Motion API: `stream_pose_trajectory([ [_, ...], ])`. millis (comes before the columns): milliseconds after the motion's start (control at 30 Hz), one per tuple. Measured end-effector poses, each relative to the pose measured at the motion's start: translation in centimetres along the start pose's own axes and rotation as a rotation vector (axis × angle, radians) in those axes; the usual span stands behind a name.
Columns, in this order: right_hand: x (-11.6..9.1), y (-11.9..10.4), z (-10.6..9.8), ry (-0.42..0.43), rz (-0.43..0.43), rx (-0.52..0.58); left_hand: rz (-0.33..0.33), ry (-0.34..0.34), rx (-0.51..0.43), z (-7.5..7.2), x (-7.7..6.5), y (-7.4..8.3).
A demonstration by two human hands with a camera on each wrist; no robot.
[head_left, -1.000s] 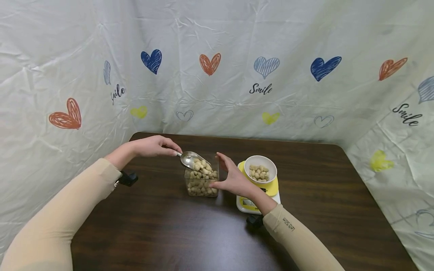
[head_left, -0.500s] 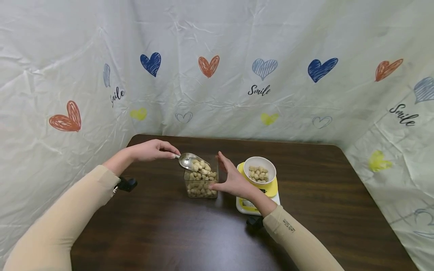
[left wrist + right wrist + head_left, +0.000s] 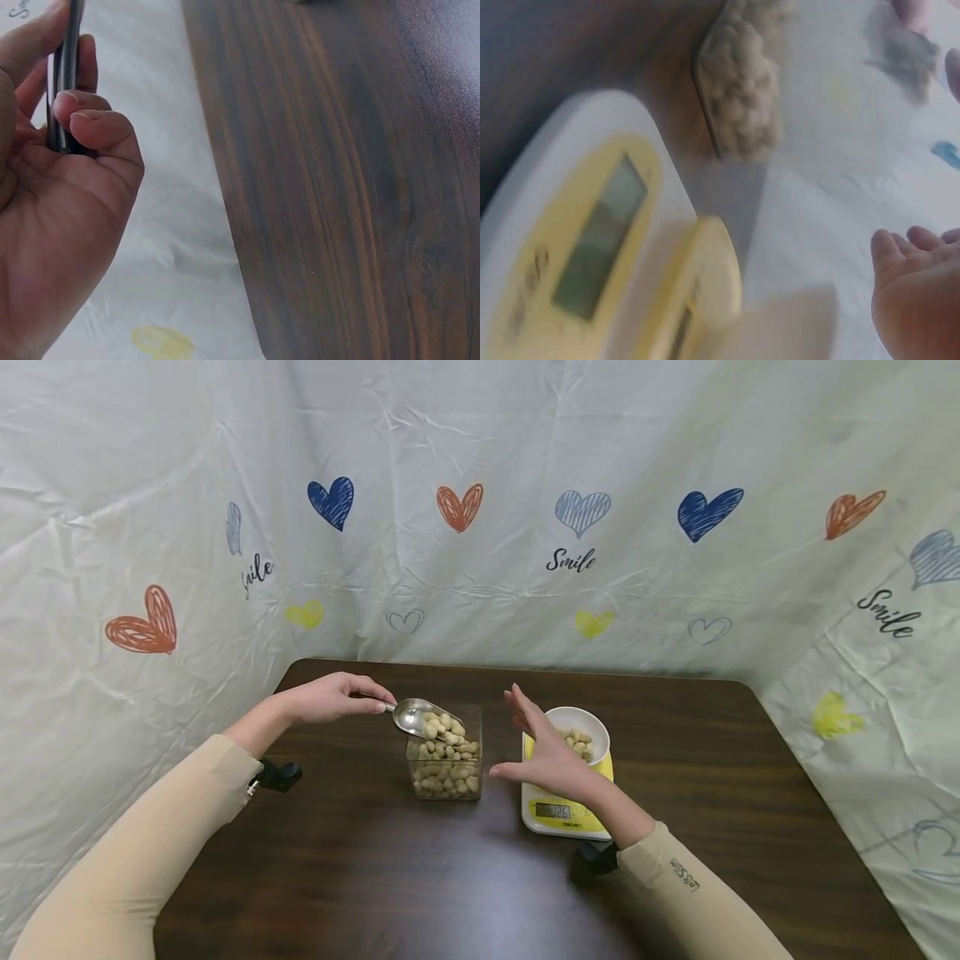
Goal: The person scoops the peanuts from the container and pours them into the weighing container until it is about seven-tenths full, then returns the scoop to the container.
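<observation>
My left hand (image 3: 341,697) grips the handle (image 3: 67,82) of a metal scoop (image 3: 411,717). Several peanuts (image 3: 444,727) lie in the scoop, which is tilted over a clear square container (image 3: 446,783) filled with more peanuts. My right hand (image 3: 551,756) is spread, thumb and fingers apart and holding nothing, between the container and a yellow and white kitchen scale (image 3: 570,820). On the scale stands a white bowl (image 3: 602,735) with peanuts in it, partly hidden behind my right hand. The scale's display (image 3: 553,811) is lit with digits.
All of this stands on a dark wooden table (image 3: 360,877). A white curtain (image 3: 495,427) printed with hearts and "Smile" hangs behind the table and along its sides. Black wrist cameras (image 3: 279,775) sit at both wrists.
My right hand has let go of the container's right side and moved right, in front of the scale and bowl. The left hand keeps the loaded scoop over the container.
</observation>
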State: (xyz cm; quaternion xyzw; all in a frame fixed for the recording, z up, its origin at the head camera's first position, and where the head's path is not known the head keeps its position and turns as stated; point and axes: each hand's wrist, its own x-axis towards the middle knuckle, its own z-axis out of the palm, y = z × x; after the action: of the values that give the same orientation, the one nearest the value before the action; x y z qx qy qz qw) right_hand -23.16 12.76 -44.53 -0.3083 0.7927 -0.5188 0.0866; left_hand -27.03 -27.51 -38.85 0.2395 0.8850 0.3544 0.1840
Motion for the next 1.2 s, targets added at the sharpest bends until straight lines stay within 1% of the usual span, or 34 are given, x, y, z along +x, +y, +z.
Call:
stream_pose_trajectory([
  [133, -1.1, -0.4, -2.0, 0.042, -0.011, -0.043, 0.003, 0.013, -0.01, 0.0, -0.2, 0.0],
  [267, -2.4, -0.3, -4.1, 0.098, 0.038, -0.163, -0.002, 0.017, -0.012, -0.1, -0.3, 0.2],
  [367, -3.4, 0.2, -5.7, 0.13, 0.098, -0.23, -0.008, 0.021, -0.016, -0.2, -0.3, 0.5],
  [500, -4.6, 1.2, -7.6, 0.159, 0.159, -0.255, -0.002, 0.037, -0.019, -0.3, -0.4, 0.6],
  [600, -5.3, 2.1, -8.5, 0.174, 0.179, -0.255, 0.0, 0.058, -0.015, -0.3, -0.5, 0.6],
  [700, -5.7, 3.2, -9.1, 0.186, 0.195, -0.255, -0.004, 0.078, -0.009, -0.3, -0.6, 0.8],
  [867, -6.2, 5.2, -9.4, 0.187, 0.218, -0.25, -0.007, 0.102, 0.005, -0.2, -0.8, 1.3],
  [1033, -6.3, 7.0, -9.0, 0.151, 0.236, -0.246, -0.017, 0.117, -0.029, -0.1, -0.7, 1.6],
  [1200, -6.3, 7.7, -8.5, 0.124, 0.238, -0.234, -0.004, 0.12, -0.05, 0.2, -0.5, 2.1],
])
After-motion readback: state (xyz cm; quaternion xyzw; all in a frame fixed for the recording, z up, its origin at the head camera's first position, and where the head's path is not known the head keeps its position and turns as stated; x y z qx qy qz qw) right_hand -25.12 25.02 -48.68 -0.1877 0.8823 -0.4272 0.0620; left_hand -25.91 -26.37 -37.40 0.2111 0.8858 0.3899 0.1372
